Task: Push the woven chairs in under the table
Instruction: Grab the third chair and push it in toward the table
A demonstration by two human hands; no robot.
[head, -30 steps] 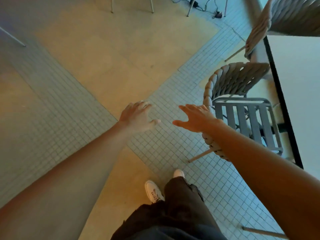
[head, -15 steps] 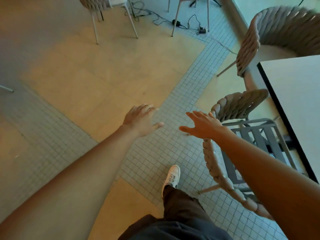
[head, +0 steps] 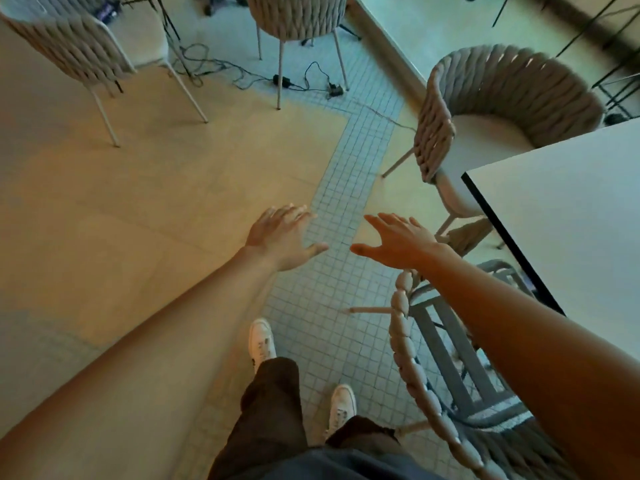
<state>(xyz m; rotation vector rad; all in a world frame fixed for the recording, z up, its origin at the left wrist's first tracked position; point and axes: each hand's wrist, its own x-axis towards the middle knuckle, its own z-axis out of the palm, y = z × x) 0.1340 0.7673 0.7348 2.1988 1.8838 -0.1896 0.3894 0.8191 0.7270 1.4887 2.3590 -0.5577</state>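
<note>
I see the floor (head: 138, 202) part tan slab, part small grey tile. The white worktop (head: 571, 216) fills the right edge. One woven chair (head: 498, 88) stands at its far corner, pulled out; a nearer woven chair (head: 412, 368) sits below my right arm. My left hand (head: 282, 239) and right hand (head: 398, 242) hover apart, fingers spread, gripping nothing. No legible writing.

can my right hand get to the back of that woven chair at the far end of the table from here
Probably not yet. The right hand is open above the near chair, and bare floor lies between it and the far chair. Nothing blocks the way, but it looks like a step forward is needed.
</note>
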